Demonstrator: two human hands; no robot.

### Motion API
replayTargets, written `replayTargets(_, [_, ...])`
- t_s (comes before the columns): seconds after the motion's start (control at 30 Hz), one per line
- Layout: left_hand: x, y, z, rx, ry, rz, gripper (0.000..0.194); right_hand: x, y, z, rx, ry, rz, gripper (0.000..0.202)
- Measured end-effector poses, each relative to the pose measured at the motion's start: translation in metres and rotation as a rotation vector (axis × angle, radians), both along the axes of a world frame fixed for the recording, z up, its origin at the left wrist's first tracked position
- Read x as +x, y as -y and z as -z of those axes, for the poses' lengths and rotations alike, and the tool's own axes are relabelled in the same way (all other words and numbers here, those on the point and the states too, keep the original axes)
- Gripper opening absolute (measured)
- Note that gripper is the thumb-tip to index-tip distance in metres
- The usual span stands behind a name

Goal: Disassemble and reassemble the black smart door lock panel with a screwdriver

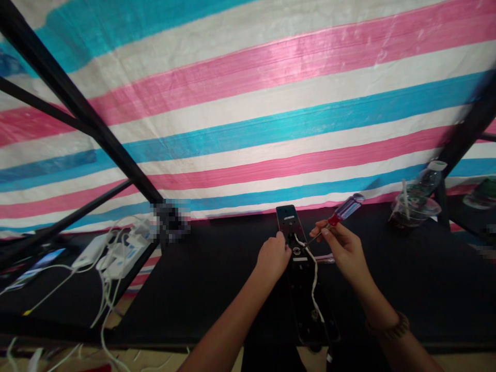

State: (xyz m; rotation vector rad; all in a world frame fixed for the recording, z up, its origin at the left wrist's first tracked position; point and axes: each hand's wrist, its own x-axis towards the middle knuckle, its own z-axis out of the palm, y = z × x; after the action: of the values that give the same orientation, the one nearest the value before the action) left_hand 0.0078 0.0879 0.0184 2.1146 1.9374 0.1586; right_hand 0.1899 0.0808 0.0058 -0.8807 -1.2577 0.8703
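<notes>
A long black panel (306,299) lies lengthwise on the dark table, its upper end near the striped sheet. A white cable (314,279) runs down along it. My left hand (274,256) rests at the panel's left edge with fingers closed; what they hold, if anything, is hidden. My right hand (343,245) grips a screwdriver (347,207) with a clear and red handle, its shaft slanting down left toward the panel's upper part. Beside the panel, below my right hand's fingers, lies another slim, clear-handled item (324,259).
White power strips and tangled cables (126,253) lie on the left, near a lit phone (41,266). On the right stand a plastic cup (414,206) and a clear bottle (430,178). Black frame bars (96,129) rise at both sides before a striped sheet (279,129).
</notes>
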Motion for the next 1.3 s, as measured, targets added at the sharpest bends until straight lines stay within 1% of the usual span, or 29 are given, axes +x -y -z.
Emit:
replayTargets(0.23, [-0.013,-0.006,-0.003,0.073,-0.054,0.218,0.021,-0.001,0.002,-0.002,0.000,0.000,0.007,0.021])
replayTargets(0.37, [-0.019,-0.008,-0.005,0.123,-0.148,0.332,0.024,-0.001,0.003,-0.004,-0.005,-0.001,0.017,0.021])
replayTargets(0.53, [-0.022,-0.011,-0.007,0.206,-0.273,0.476,0.018,-0.001,0.003,-0.003,-0.003,0.002,0.011,0.020])
replayTargets(0.67, [-0.023,-0.016,-0.003,0.264,-0.315,0.583,0.014,-0.002,0.003,-0.005,0.001,0.010,0.015,0.020])
replayTargets(0.83, [-0.026,-0.021,0.001,0.300,-0.326,0.608,0.011,-0.002,0.003,-0.007,0.006,0.017,0.015,0.021])
replayTargets(1.1, [-0.028,-0.025,-0.009,0.241,-0.288,0.667,0.014,-0.002,0.003,-0.003,-0.021,0.022,0.016,0.023])
replayTargets(1.3, [-0.026,-0.025,-0.012,0.185,-0.276,0.618,0.018,-0.003,0.003,-0.005,-0.020,0.019,0.024,0.023])
